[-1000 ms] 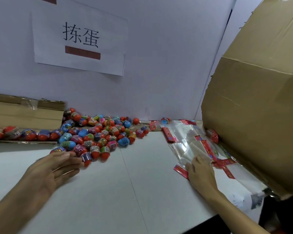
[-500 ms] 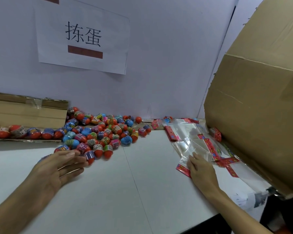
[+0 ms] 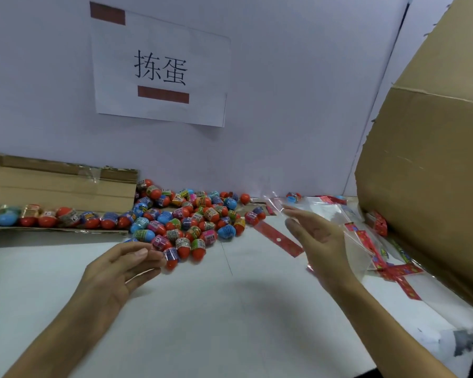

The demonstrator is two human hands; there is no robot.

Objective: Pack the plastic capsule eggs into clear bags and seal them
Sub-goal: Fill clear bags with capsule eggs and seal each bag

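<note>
White and smooth, the worktop (image 3: 230,323) holds a pile of shiny round plastic eggs (image 3: 186,222) near the wall. Left hand (image 3: 115,271) lies by the pile, fingers loose. Right hand (image 3: 320,241) is raised, fingers spread, with a thin clear bag (image 3: 358,252) behind it; whether it grips the bag, I cannot tell.

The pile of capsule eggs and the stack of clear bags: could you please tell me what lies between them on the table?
In the head view, a red header strip lies flat on the white table between the pile of capsule eggs and the clear bags; the raised right hand overlaps that gap.
</note>
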